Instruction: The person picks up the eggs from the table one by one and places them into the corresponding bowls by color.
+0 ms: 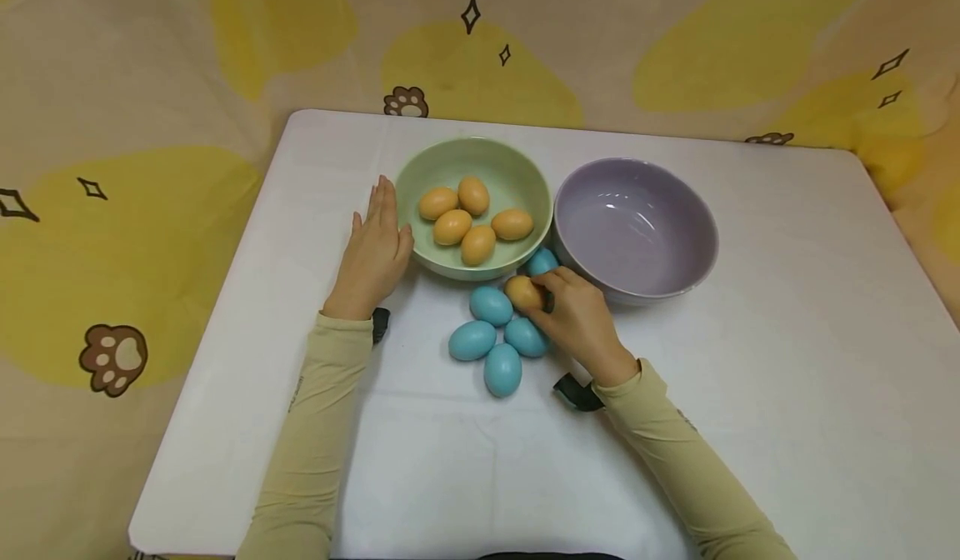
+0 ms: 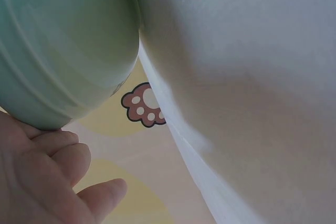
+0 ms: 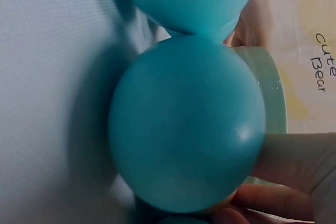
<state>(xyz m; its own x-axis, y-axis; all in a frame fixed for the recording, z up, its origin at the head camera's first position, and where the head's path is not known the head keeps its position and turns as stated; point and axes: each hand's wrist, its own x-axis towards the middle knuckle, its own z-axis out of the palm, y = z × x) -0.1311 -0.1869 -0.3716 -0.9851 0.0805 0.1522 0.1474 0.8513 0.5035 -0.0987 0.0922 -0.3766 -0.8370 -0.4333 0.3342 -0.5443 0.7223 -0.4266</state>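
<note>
My left hand (image 1: 372,256) rests with straight fingers against the left side of a green bowl (image 1: 517,164). Several orange eggs (image 1: 452,227) lie inside that bowl. In front of it, my right hand (image 1: 577,320) pinches one more orange egg (image 1: 522,292) between thumb and fingers. Around this egg lie several blue eggs (image 1: 502,370) on the table. A blue egg (image 3: 186,124) fills the middle of the right wrist view and mostly hides the orange one. The left wrist view has the left fingers (image 2: 71,161) at the outer wall of the green bowl (image 2: 68,40).
A purple bowl (image 1: 636,218) stands right beside the green one, with nothing in it. The white table (image 1: 795,360) has a patterned yellow and beige cloth (image 1: 525,77) behind it and at its left. One blue egg (image 1: 542,262) sits close to both bowls.
</note>
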